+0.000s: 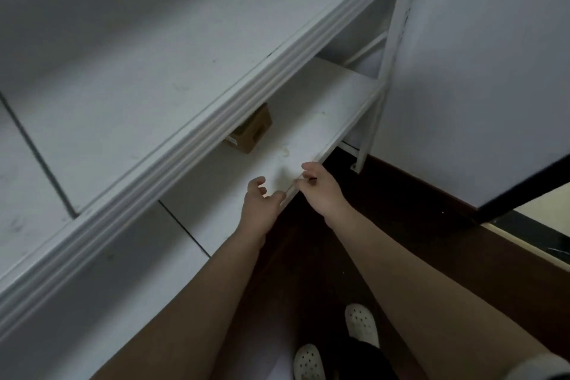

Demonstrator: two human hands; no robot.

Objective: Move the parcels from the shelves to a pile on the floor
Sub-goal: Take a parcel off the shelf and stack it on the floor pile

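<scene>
Currently, head view, looking down along a white shelving unit.

Parcel (251, 129): one small brown cardboard box on the lower shelf (324, 102), set well back from the front edge. Its upper part is hidden under the ribbed front lip of the upper shelf (138, 55). A pale label shows on the near left face; the print is too small to read. Nothing touches the box.

Left hand (257, 207): reached out over the front part of the lower shelf, back of the hand up. Fingers loosely curled, thumb spread toward the right, nothing held. Well short of the box.

Right hand (322, 191): just beside the left, at the front edge of the lower shelf. Fingers bent, thumb raised above them, no object between them. Fingertips lie right at the shelf edge; cannot tell whether they touch it. Also apart from the box.

Both forearms are bare and run up from the bottom of the frame, converging toward the shelf edge.

Surroundings: a white metal post (391, 55) carries the right end of the shelves and stands close to a white wall (478, 71). The floor (385, 225) below is dark brown. Two white perforated shoes (362, 324) show at the bottom of the frame, between the forearms. The upper shelf surface shows faint scuffs and a dark seam on its left part.
</scene>
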